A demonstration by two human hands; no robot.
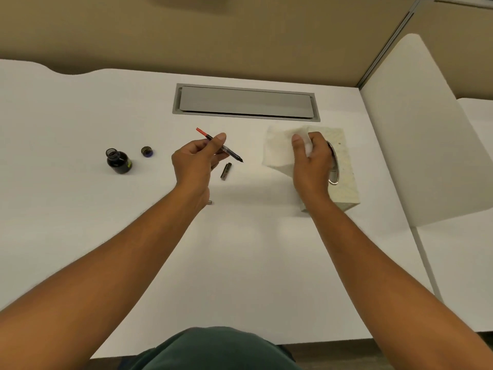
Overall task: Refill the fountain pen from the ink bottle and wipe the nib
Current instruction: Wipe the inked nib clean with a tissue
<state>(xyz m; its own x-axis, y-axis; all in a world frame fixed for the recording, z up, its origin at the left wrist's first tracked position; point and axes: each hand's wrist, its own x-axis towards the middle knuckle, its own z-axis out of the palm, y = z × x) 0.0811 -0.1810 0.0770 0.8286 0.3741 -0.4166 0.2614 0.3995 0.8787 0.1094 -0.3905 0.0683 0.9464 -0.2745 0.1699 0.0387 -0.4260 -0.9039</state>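
Pinching the fountain pen [219, 146] by its mid-barrel, the left hand [196, 163] holds it above the desk, right of the open ink bottle [118, 161], nib pointing right. Further right of the bottle, the right hand [310, 159] grips a soft, flimsy tissue [280, 148]; the light, stiff pen probably wants its delicate nib wiped gently

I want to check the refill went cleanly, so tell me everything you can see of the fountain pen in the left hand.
The fountain pen is a slim stripped section without its barrel: a red-ended converter at the far end, a dark, partly clear body, and a black grip tapering to a dark nib. It is held above the white desk, slanted, nib pointing right and toward the person. The left hand pinches its middle between thumb and fingers. Nothing else touches it. Ink on the nib is too small to judge.
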